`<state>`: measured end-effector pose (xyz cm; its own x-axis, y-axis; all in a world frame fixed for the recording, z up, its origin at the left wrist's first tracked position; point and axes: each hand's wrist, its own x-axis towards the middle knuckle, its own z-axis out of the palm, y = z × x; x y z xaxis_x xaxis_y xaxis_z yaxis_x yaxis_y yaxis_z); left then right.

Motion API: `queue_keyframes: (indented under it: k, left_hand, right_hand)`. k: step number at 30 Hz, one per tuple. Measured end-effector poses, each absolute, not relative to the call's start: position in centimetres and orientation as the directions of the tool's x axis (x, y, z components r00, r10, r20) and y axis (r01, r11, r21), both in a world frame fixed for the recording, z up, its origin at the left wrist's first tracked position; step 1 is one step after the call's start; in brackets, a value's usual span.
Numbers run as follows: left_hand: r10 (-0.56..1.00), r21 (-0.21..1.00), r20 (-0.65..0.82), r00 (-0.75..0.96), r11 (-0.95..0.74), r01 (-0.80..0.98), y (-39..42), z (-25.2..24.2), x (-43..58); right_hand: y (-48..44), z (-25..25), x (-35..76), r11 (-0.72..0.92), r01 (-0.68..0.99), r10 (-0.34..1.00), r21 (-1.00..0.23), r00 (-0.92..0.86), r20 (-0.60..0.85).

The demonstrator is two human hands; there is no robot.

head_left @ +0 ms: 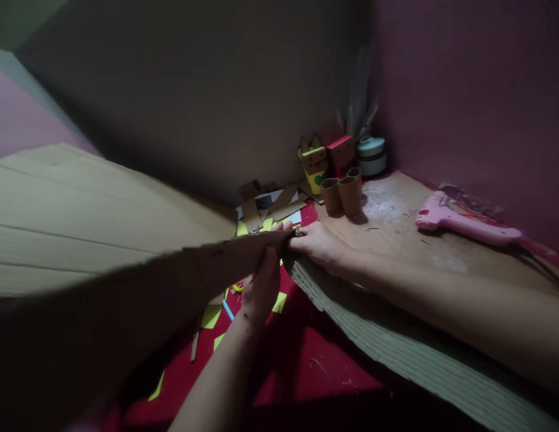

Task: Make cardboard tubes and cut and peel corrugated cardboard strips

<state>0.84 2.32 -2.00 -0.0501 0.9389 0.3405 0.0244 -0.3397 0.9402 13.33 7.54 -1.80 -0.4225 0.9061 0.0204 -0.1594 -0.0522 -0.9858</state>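
Observation:
A large sheet of corrugated cardboard (76, 210) stretches across the left side. My left hand (261, 288) grips its narrow inner end, thumb on the near face and fingertips showing over the top edge. My right hand (317, 243) is closed on the cardboard right beside it, fingers pinched at the edge. From under that hand a ridged cardboard strip (387, 345) runs down to the lower right, below my right forearm. Whether the strip and the sheet are joined at the pinch is hidden by my fingers.
A red surface (315, 360) below bears yellow paper scraps (211, 317) and a blue stick (228, 309). Behind stand cardboard tubes (350, 198), a yellow decorated box (314, 171), a red box (342, 155) and a lidded pot (371, 157). A pink glue gun (468, 225) lies at right.

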Motion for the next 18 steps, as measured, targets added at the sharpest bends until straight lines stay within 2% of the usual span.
queue_keyframes:
  k: [5,13,18]
  left_hand:
    - [0.925,0.921,0.375,-0.064,-0.363,0.144,2.2,-1.6,0.5]
    - [0.927,0.905,0.352,-0.132,-0.3,0.302,2.8,-2.7,-0.5]
    - [0.851,0.782,0.518,0.083,-0.511,0.357,2.5,-2.5,0.1]
  right_hand:
    - [7.2,-1.9,13.4,-0.038,-0.178,0.9,-0.983,-0.433,0.043]
    - [7.4,-2.1,13.7,0.037,-0.159,0.903,-0.987,-0.418,0.101]
    - [8.0,-0.7,14.6,0.065,-0.071,0.872,-0.995,-0.481,0.091]
